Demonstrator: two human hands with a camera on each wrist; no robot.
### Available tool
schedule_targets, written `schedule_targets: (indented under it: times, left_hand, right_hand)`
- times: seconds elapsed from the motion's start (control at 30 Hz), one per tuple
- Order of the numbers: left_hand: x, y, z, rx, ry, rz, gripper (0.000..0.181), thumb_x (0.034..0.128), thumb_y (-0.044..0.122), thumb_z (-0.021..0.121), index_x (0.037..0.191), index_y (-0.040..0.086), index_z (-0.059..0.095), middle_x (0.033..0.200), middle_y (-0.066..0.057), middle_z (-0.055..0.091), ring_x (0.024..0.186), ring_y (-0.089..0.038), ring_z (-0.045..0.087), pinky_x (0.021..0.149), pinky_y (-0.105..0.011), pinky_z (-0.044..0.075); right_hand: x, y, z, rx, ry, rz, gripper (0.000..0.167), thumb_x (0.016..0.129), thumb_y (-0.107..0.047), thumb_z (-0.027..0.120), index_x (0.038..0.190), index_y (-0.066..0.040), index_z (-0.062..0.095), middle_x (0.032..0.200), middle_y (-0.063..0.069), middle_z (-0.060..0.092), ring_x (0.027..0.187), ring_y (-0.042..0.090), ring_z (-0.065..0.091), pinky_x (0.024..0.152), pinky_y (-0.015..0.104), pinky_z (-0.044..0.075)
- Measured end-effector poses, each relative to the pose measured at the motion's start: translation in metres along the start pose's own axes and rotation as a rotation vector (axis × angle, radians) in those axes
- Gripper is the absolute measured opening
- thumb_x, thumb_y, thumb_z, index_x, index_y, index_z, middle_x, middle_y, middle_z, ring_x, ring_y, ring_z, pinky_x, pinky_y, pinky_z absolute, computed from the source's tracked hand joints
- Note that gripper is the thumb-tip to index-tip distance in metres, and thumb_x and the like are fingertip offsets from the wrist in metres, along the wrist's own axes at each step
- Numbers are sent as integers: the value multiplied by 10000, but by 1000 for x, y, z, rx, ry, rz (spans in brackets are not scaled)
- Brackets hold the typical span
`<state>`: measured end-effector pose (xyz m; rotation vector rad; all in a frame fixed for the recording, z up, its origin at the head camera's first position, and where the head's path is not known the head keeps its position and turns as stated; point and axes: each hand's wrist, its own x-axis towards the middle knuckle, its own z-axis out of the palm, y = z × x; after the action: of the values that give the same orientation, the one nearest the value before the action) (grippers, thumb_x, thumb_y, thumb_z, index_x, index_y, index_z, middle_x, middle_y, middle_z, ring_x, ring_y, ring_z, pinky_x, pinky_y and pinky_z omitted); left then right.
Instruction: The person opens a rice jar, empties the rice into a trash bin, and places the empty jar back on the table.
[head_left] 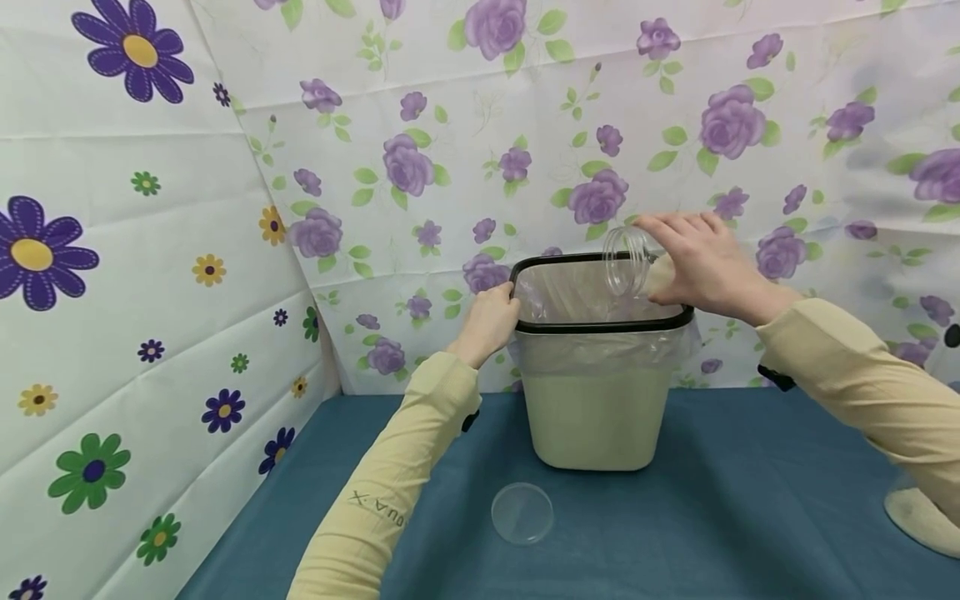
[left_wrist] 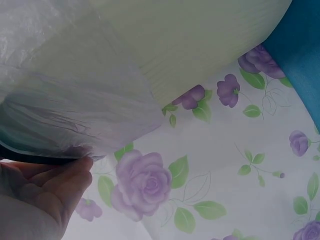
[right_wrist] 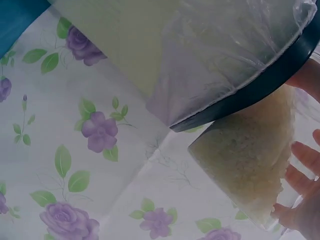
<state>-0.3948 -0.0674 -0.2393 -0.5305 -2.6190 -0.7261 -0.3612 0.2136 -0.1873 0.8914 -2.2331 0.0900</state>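
Observation:
A cream trash bin [head_left: 596, 417] with a black rim [head_left: 600, 327] stands upright, lined with a clear plastic bag [head_left: 555, 358] folded over its edge. My left hand [head_left: 486, 321] grips the rim at the bin's left side. Above the opening on the right, my right hand [head_left: 701, 262] holds a clear jar [head_left: 628, 260] tipped on its side, its mouth facing left over the bin. Pale grains, like rice [right_wrist: 245, 155], fill the jar's lower end in the right wrist view. Whether any grains are falling cannot be made out.
On the blue tablecloth [head_left: 630, 542] lies a clear round lid [head_left: 522, 513], in front of the bin. Something pale and rounded [head_left: 922, 521] sits at the right edge, partly behind my right sleeve. Flowered sheets [head_left: 420, 250] hang close behind and to the left.

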Motion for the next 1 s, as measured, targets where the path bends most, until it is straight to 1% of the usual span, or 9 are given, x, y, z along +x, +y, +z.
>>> schedule_targets:
  times: [0.2, 0.27, 0.47, 0.67, 0.83, 1.0]
  left_hand:
    - [1, 1, 0, 19, 8, 9, 380, 918, 95, 370, 1241, -66, 489, 1176, -184, 542, 1055, -266, 518, 840, -353, 413]
    - [1, 2, 0, 25, 8, 10, 369, 919, 94, 374, 1226, -64, 502, 1155, -182, 554, 1037, -269, 528, 827, -357, 419]
    - [0, 3, 0, 29, 11, -4, 367, 916, 104, 374, 1220, -48, 513, 1155, -170, 557, 1031, -269, 532, 806, -365, 427]
    - [0, 2, 1, 35, 19, -6, 346, 912, 94, 379, 1185, -50, 536, 1115, -174, 575, 1000, -275, 547, 786, -369, 434]
    - [0, 2, 0, 29, 21, -5, 344, 911, 90, 382, 1183, -57, 534, 1117, -178, 573, 1000, -274, 546, 793, -367, 432]
    - [0, 1, 0, 15, 14, -6, 365, 913, 93, 373, 1216, -58, 511, 1149, -179, 558, 1024, -269, 535, 814, -363, 426]
  right_hand:
    - [2, 0, 3, -44, 18, -58, 956, 471, -181, 892, 1287, -7, 424, 1190, 229, 468, 1048, 425, 412, 881, 569, 238]
    - [2, 0, 4, -61, 19, -70, 957, 465, -188, 894, 1280, -1, 429, 1188, 228, 469, 1047, 424, 413, 875, 572, 242]
    - [3, 0, 7, -86, 8, -91, 948, 454, -174, 895, 1268, -3, 439, 1199, 217, 463, 1056, 426, 409, 889, 590, 228]
    - [4, 0, 8, -112, -35, -90, 942, 480, -180, 889, 1282, -7, 427, 1223, 218, 435, 1078, 430, 389, 918, 595, 195]
    - [6, 0, 9, -131, -48, -102, 946, 478, -182, 893, 1284, -6, 429, 1227, 218, 428, 1090, 423, 384, 927, 600, 186]
    - [6, 0, 11, -150, -50, -125, 941, 480, -171, 891, 1285, -6, 433, 1222, 214, 435, 1105, 413, 378, 932, 599, 177]
